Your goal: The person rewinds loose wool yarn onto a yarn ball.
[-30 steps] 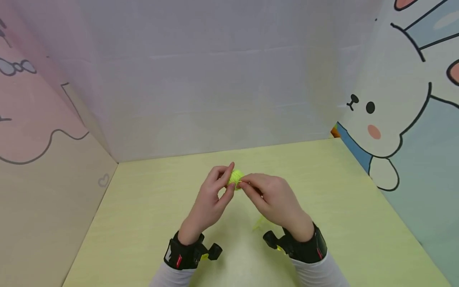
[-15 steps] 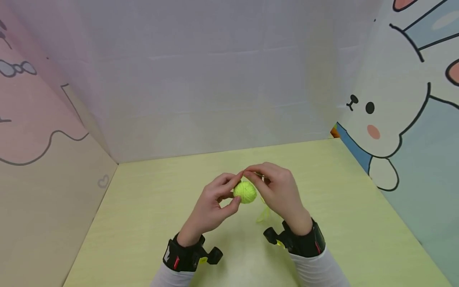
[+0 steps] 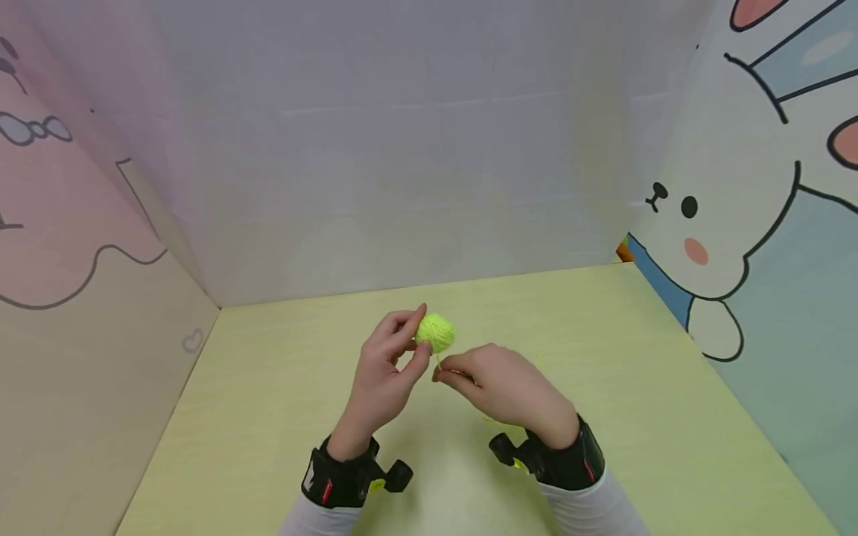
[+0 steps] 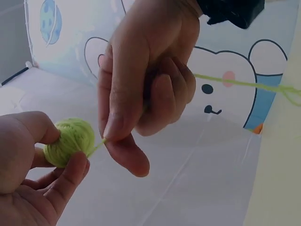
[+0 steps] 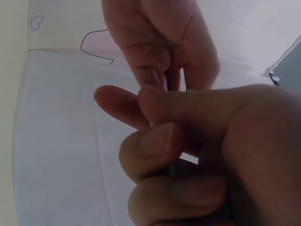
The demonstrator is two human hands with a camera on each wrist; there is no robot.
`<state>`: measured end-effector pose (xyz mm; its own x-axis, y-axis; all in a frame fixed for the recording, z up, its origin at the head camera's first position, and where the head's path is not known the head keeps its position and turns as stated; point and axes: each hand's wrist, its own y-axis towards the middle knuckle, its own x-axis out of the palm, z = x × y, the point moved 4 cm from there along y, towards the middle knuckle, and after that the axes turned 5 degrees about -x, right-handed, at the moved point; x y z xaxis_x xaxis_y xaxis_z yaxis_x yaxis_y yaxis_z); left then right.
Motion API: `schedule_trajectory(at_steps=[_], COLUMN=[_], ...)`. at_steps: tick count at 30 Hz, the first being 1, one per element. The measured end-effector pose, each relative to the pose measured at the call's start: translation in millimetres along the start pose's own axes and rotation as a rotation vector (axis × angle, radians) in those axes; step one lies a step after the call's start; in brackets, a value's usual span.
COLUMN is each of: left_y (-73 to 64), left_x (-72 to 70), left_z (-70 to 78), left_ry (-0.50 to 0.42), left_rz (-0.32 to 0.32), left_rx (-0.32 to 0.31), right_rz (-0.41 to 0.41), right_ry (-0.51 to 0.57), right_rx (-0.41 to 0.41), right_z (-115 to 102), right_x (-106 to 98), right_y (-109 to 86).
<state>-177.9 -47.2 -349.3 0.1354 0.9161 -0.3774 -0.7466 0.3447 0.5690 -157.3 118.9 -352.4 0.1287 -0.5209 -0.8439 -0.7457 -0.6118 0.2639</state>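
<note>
A small ball of yellow-green yarn (image 3: 436, 332) is held between the thumb and fingers of my left hand (image 3: 382, 376). Just right of and below it, my right hand (image 3: 512, 387) pinches the strand of yarn (image 4: 97, 147) between thumb and forefinger. That strand runs taut from the ball to the pinch in the left wrist view. Beyond the curled fingers of the right hand, more yarn (image 4: 235, 83) trails away to the right. In the right wrist view both hands overlap, and the ball is hidden behind them.
Under the hands lies a pale yellow-green tabletop (image 3: 288, 372). Loose yarn (image 3: 501, 423) rests on it near the right wrist. A whitish back wall (image 3: 415, 186) and cartoon-printed side panels (image 3: 724, 223) enclose the table. Each wrist wears a black strap with a camera (image 3: 345, 476).
The right hand carries the strand over the ball's far side, then down to its near side. The ball shifts right and nearer, then back up and left in the left hand.
</note>
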Motion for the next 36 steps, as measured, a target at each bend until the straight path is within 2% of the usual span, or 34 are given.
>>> schedule_trajectory(at_steps=[3,7,10,17,21,25,30,33,36], left_y=[0.7,2.3,3.2,1.7,0.1,-1.2,-2.7,-3.5,-4.5], left_x=[-2.0,-3.1,-1.4,9.2,14.2,16.5,17.3,17.9,18.4], left_z=[-4.3,-7.4,-8.0,-3.8,0.9,4.2,7.3,8.9,10.5], left_ry=[0.098,0.183,0.242,0.302,0.282,0.23,0.13,0.075,0.027], left_rz=[0.046,0.068,0.046,-0.087,-0.134,-0.158,-0.192,-0.212,-0.22], left_rx=[-0.012,-0.017,0.009,0.104,0.159,0.214,0.232,0.223,0.227], right_rz=[-0.073,-0.059,0.03,0.318,0.453,0.543,0.653,0.692,0.681], right_ry=[0.007,0.011,0.003,0.013,-0.016,-0.04,-0.029,0.0,0.041], right_rx=[-0.054,-0.116,-0.173,-0.24,-0.236,-0.22,-0.216,-0.211,-0.176], right_z=[-8,-16,-21,-20,-14,-9,-4,1,7], right_x=[3,-1,-9,-25,-30,-35,-40,-42,-40], right_y=[-2.9,-6.9,-10.1,-13.7,-13.9,-14.8,-15.6,-14.8,-12.9])
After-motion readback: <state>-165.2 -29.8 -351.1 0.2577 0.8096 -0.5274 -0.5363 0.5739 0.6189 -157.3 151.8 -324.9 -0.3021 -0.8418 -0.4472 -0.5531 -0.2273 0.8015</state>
